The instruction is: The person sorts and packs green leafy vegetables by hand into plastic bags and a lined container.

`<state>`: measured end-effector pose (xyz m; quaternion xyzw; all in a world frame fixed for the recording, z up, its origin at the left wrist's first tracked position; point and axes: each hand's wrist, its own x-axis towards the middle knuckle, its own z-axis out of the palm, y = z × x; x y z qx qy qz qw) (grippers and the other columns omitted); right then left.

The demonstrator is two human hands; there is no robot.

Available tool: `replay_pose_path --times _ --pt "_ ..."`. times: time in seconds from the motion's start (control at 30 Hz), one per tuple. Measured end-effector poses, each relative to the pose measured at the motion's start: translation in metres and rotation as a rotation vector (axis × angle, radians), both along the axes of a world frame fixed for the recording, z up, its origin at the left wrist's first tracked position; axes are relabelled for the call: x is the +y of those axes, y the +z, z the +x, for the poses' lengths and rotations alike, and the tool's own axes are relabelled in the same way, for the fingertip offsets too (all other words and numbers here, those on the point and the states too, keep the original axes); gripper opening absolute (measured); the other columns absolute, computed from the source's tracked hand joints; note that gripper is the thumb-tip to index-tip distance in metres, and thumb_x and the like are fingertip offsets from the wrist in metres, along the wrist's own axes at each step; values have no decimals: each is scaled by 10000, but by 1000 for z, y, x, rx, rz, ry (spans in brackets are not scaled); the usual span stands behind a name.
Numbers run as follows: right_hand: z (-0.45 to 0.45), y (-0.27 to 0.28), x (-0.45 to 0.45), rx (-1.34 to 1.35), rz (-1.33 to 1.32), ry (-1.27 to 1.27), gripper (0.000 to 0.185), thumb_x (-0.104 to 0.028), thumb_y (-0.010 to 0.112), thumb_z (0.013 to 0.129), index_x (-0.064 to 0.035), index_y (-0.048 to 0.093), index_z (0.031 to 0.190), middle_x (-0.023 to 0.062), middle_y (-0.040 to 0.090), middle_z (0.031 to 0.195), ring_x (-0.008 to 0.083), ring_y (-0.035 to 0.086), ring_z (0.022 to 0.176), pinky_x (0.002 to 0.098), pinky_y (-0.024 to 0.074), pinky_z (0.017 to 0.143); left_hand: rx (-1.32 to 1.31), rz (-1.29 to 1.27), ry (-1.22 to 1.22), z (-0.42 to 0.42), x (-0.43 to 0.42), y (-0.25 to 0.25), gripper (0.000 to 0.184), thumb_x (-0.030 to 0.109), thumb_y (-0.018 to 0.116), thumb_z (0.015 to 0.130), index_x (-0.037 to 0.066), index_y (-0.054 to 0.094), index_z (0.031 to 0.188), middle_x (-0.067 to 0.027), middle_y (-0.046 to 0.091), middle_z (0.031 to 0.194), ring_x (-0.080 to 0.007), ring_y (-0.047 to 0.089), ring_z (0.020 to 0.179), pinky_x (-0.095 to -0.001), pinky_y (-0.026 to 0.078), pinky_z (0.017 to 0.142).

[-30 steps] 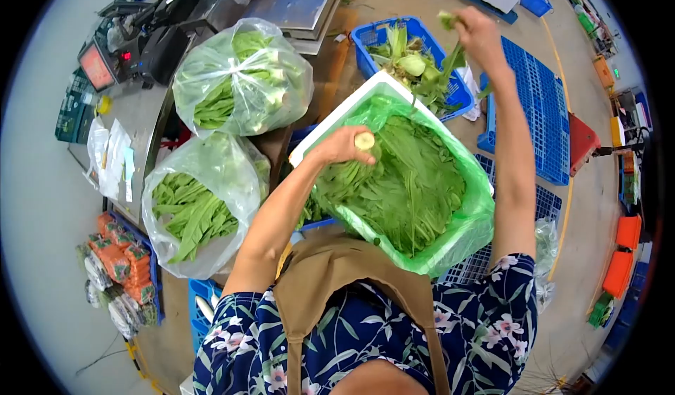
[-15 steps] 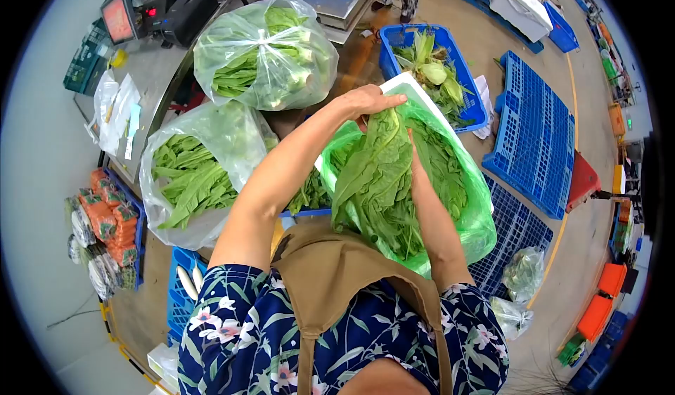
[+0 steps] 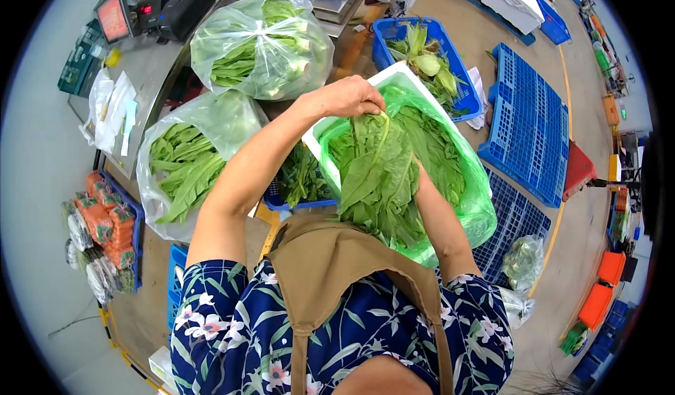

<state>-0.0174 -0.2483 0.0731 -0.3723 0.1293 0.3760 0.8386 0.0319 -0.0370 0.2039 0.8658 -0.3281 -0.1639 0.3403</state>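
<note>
My left hand [image 3: 351, 98] is closed around the stem end of a bunch of long-leaf lettuce-like greens [image 3: 380, 166], whose leaves hang down toward me. Behind those leaves my right hand is hidden; only its wrist and forearm show, on the bunch's right side. Under both hands stands a white foam box [image 3: 403, 74] lined with a green plastic bag [image 3: 478, 219]. More of the same leaves [image 3: 439, 152] lie inside the bag. The bag's near edge spills over the box side, close to my brown apron [image 3: 330, 254].
An open clear bag of greens [image 3: 186, 163] and a tied clear bag of greens [image 3: 261, 47] stand left. A blue crate [image 3: 299, 202] with leaves sits beside the box. Corn husks fill another blue crate [image 3: 381, 43] behind. Blue pallets [image 3: 531, 128] are at right.
My left hand has moved left and slightly closer to me, its thumb now folded onto the stems. The bunch has tilted with it, and more of the foam box's rim shows.
</note>
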Motion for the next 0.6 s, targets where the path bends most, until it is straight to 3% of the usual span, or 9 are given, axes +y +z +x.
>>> replay_pose_path --times 0.03,0.13,0.17,0.27,0.3,0.47,0.6 --pt "0 0 1 -7 1 7 674 -486 626 841 -99 454 1366 99 547 1295 230 539 1147 394 435 982 -158 -42 31 -5 0 -5 184 155 638 854 31 682 983 -135 689 883 -308 656 830 -382 506 738" --pt "-2 -1 3 -21 10 39 664 -483 625 843 -100 462 1359 98 554 1287 229 547 1137 395 441 976 -187 -264 321 -25 -3 -11 194 184 629 849 47 684 975 -146 681 882 -304 657 820 -378 495 728" --pt "-3 -3 5 -28 14 47 660 -482 624 843 -100 465 1357 98 556 1285 229 549 1134 396 442 974 -57 -319 456 -33 -4 -13 228 195 630 853 22 670 996 -145 683 859 -262 659 766 -341 488 701" --pt "-5 -10 10 -35 26 86 650 -479 623 845 -100 473 1351 96 562 1277 228 557 1123 397 448 968 15 -526 624 -44 -1 -41 237 176 625 861 1 664 1016 -120 689 821 -169 635 726 -298 479 688" --pt "-5 -14 12 -38 33 102 646 -478 623 846 -100 476 1349 96 565 1275 228 560 1120 398 450 966 161 -567 661 -49 3 -43 250 166 603 906 -42 654 1035 -15 669 868 -67 571 800 -243 472 726" --pt "-16 -31 24 2 74 191 629 -474 620 849 -100 490 1338 93 576 1262 226 572 1103 400 459 956 464 -985 838 -63 18 -83 208 124 572 922 -28 657 1036 -42 671 908 -86 594 795 -245 490 722" --pt "-46 5 16 327 139 263 522 -430 605 871 -106 551 1278 91 624 1182 225 619 1016 407 498 893 592 -1215 1019 -77 33 -60 209 112 536 942 -47 631 1039 -84 667 968 -151 635 822 -288 529 726"
